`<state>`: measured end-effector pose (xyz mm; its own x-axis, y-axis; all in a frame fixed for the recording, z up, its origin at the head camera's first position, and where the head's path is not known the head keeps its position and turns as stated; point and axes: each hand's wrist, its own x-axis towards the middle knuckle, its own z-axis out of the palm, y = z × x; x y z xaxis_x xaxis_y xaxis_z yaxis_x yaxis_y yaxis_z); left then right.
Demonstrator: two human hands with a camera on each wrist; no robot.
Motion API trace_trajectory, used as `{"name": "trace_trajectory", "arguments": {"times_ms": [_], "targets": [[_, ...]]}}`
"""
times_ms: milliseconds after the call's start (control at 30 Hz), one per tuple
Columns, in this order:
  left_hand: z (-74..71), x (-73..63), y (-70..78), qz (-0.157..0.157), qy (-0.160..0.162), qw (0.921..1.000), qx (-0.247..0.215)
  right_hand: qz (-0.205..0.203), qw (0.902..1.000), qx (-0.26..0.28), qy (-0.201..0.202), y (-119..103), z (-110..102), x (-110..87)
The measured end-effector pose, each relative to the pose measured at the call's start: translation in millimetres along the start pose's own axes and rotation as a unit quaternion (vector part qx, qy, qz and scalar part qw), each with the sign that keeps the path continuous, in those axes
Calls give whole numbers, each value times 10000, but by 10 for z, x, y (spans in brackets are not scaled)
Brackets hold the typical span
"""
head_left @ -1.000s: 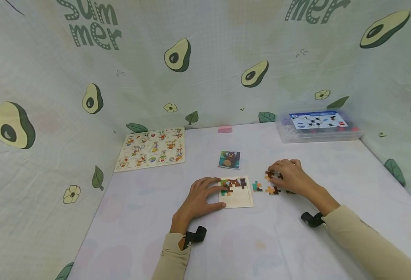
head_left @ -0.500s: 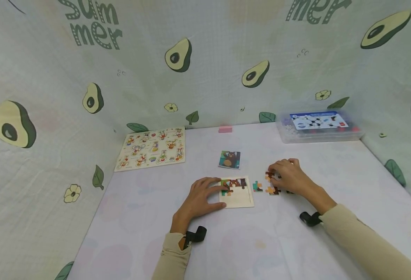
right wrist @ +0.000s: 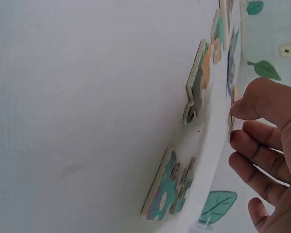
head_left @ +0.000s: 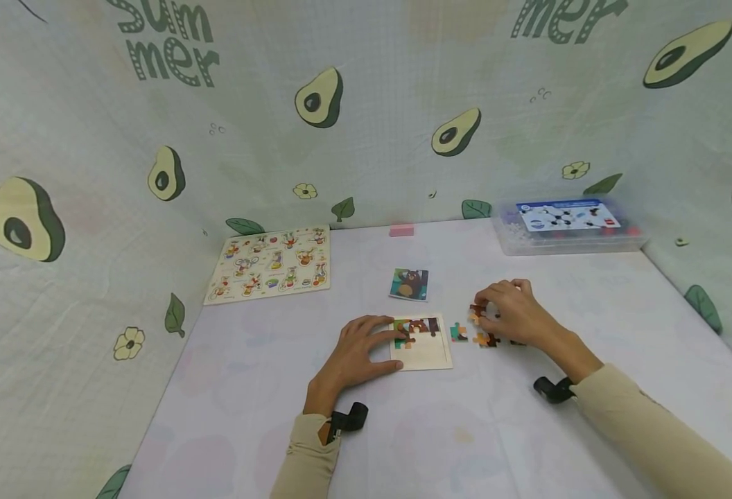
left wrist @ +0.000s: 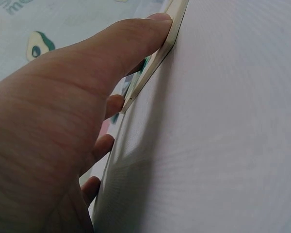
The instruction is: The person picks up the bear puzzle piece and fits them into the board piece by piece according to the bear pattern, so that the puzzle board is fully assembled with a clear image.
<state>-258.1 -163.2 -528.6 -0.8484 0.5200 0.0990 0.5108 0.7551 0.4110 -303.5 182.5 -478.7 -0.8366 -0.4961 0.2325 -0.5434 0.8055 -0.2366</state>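
My left hand [head_left: 356, 353] rests at the left side of a small wooden puzzle tray [head_left: 428, 357]. Its thumb lies on the tray's rim and its fingertips touch the joined bear pieces [head_left: 417, 327] along the top; the left wrist view shows the thumb on the pale edge [left wrist: 172, 36]. Right of the tray, my right hand [head_left: 516, 314] pinches a brown and orange jigsaw piece [head_left: 477, 313] between thumb and fingers, seen edge-on as a thin piece [right wrist: 231, 127] in the right wrist view. Near it lie a teal piece [head_left: 459, 333] and an orange-brown piece [head_left: 486, 340].
A bear picture card [head_left: 410, 285] lies behind the tray. At the back left is a wooden board with printed figures [head_left: 272, 267], at the back right a clear plastic box [head_left: 565, 239]. A pink block [head_left: 401, 230] sits by the printed cloth wall. More pieces [right wrist: 162, 189] lie beside my right hand.
The jigsaw piece in my right hand has shifted slightly to the left and away from me, with the hand moving very little. My left hand and the tray stay put.
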Motion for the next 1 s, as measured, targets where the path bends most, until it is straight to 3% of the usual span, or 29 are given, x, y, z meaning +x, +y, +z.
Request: {"name": "trace_trajectory", "arguments": {"times_ms": [200,567,833,1000], "targets": [[1,-4,5,-11,11,10000,5,-330,9992,196,125,-84,-20,14],[-12,-4,7,49,37,10000,-59,-534,9974,469,101,-268,12,70],[8,6,-5,3,-11,10000,-34,-1031,9934,393,315,-377,68,76],[10,3,-14,-11,15,10000,5,-1100,9926,427,271,-454,79,95]]}}
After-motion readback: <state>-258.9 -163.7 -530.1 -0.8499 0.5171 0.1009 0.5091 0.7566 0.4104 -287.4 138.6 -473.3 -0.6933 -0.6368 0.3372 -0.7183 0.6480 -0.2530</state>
